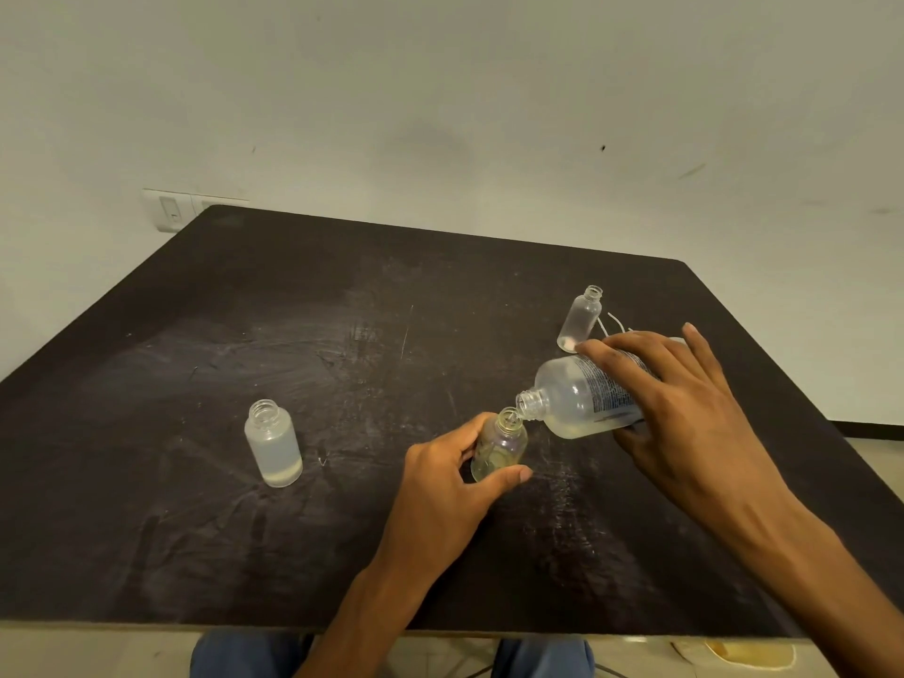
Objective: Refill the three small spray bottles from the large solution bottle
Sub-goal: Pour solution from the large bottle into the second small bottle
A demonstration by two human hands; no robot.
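Note:
My right hand (680, 413) grips the large solution bottle (577, 398), tipped on its side with its open neck over the mouth of a small clear bottle (499, 445). My left hand (450, 477) holds that small bottle upright on the dark table (293, 310); pale liquid sits in its lower part. A second small frosted bottle (273, 442) stands uncapped at the left with a little liquid at the bottom. A third small bottle (579, 318) stands uncapped behind the large bottle, nearly empty.
Thin white spray tubes (614, 323) lie on the table just right of the far small bottle, partly hidden by my right hand. A wall switch plate (169, 210) sits beyond the table's far left corner. The table's near edge runs above my knees.

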